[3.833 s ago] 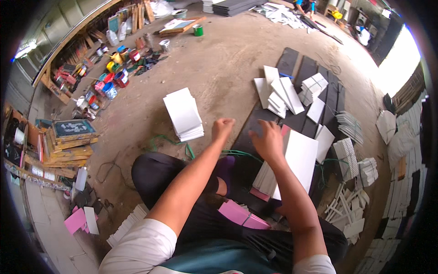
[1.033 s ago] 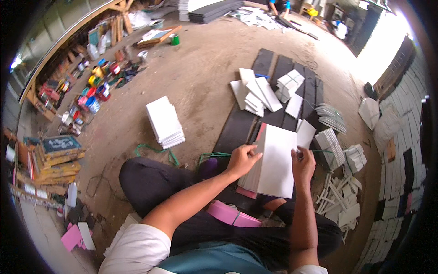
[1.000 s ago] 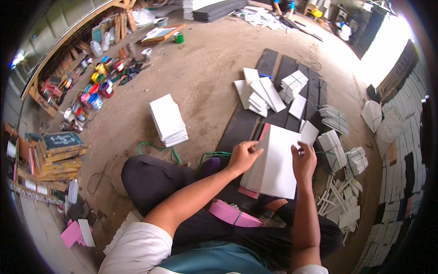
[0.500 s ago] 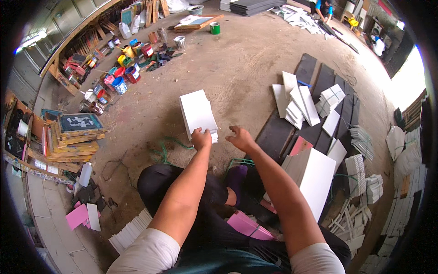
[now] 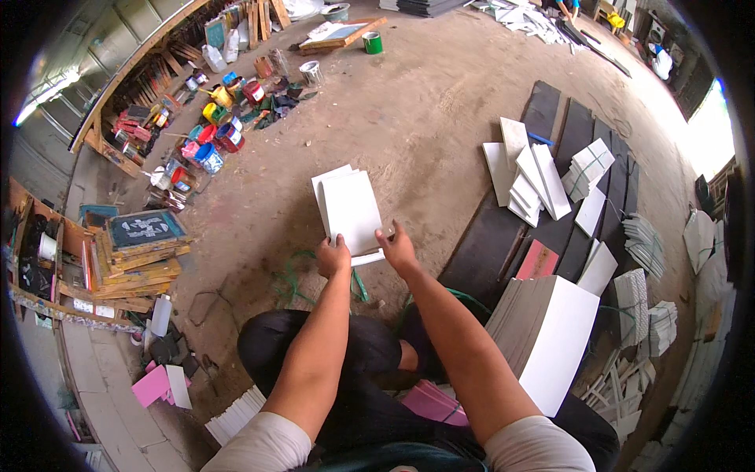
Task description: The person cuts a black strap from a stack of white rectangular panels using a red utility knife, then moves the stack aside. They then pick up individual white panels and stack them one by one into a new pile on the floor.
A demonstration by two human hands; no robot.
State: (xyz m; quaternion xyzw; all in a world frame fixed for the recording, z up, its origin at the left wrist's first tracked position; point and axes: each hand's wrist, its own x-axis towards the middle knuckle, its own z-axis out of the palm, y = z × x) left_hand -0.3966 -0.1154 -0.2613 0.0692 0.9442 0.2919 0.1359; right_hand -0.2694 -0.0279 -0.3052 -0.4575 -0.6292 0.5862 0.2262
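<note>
In front of me is a small pile of white rectangular sheets (image 5: 352, 208), its upper part turned slightly against the sheets beneath. My left hand (image 5: 333, 256) closes on the near left corner of the upper sheets, the thumb along their edge. On the near right corner, my right hand (image 5: 399, 249) grips with its thumb against the side and its fingers curled round. Green string (image 5: 292, 282) lies loose on the floor under and beside the pile. To the right of my right forearm stands a taller stack of white sheets (image 5: 550, 346), and pink sheets (image 5: 435, 403) lie by my legs.
Black boards (image 5: 480, 236) carry loose white pieces and tied bundles (image 5: 588, 169) on the right. Paint cans (image 5: 208, 157) crowd the far left, with stacked wooden frames (image 5: 141, 244) nearer. White offcuts (image 5: 617, 393) lie at lower right. A person's arm (image 5: 568, 11) shows far off.
My right hand, apart from the pile before, has come in to its right corner. The upper sheets have turned and shifted right; my left hand has moved slightly down and left.
</note>
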